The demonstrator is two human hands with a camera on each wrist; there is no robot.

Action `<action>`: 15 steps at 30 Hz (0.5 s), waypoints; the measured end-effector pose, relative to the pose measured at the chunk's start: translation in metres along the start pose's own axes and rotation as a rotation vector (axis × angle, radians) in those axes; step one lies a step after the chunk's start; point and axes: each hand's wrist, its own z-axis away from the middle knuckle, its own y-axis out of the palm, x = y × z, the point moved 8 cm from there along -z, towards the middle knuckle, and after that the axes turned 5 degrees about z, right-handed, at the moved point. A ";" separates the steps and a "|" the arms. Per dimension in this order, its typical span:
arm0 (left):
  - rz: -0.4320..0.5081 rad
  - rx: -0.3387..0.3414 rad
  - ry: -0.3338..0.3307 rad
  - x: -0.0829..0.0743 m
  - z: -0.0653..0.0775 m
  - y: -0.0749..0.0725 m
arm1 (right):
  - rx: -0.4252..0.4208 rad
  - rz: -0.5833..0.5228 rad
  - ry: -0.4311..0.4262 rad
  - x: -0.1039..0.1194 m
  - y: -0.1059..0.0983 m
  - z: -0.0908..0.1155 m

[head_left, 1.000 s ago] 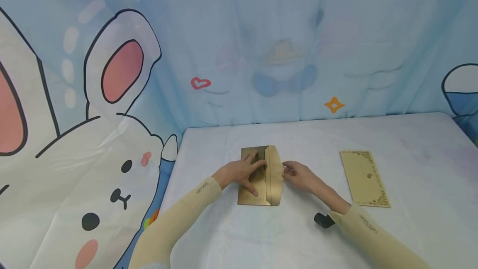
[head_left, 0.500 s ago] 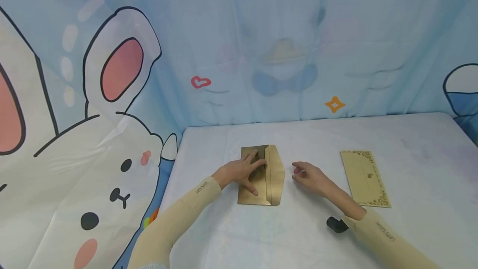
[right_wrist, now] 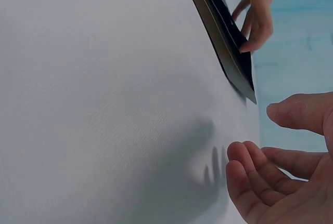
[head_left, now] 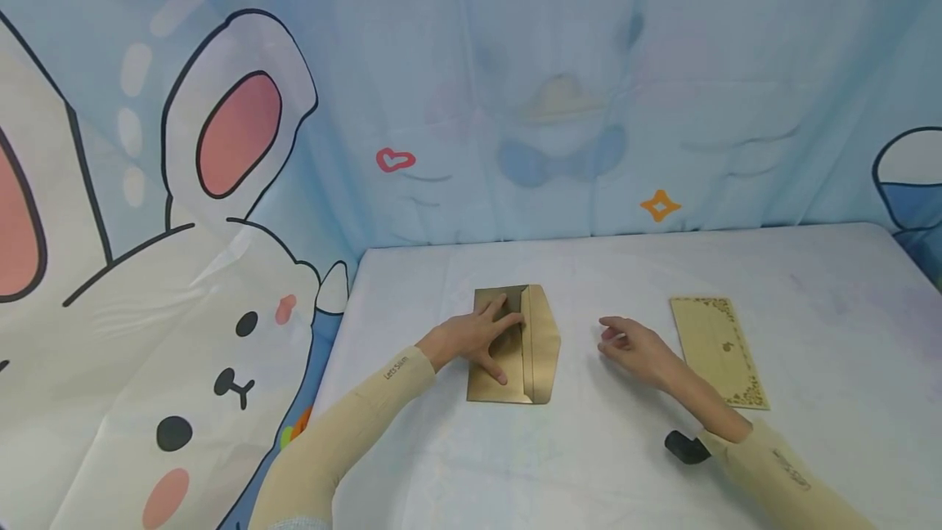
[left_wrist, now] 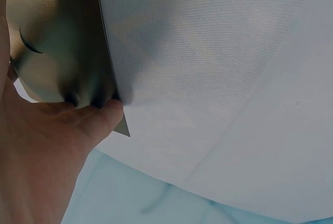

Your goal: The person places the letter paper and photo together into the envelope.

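A gold envelope (head_left: 543,350) lies on the white table with its flap opened out to the right. My left hand (head_left: 478,338) rests on the envelope's body, its fingers spread; in the left wrist view, fingertips touch the shiny gold surface (left_wrist: 39,73) near an edge. Between the envelope and a cream card, my right hand (head_left: 634,350) hovers above the table and holds nothing. Seen from the right wrist, that hand's thumb stands apart from its loosely bent fingers. The cream card (head_left: 717,350), with a brown ornamental border, lies flat to the right of the right hand.
The white tabletop (head_left: 559,464) ends at a pale blue curtain (head_left: 471,105) along its far edge. A large printed rabbit (head_left: 221,334) covers the cloth to the left. A black device (head_left: 686,447) sits at my right wrist.
My right hand has left the envelope flap's edge and moved right, toward the cream card. The left hand stays on the envelope, and the flap remains opened out.
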 end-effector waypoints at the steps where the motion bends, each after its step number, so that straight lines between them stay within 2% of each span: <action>1: 0.001 0.000 0.000 0.000 0.000 0.001 | -0.005 0.002 -0.002 -0.001 -0.001 0.001; 15: -0.002 -0.004 0.009 -0.003 0.002 -0.002 | -0.055 0.012 -0.021 -0.019 -0.016 0.017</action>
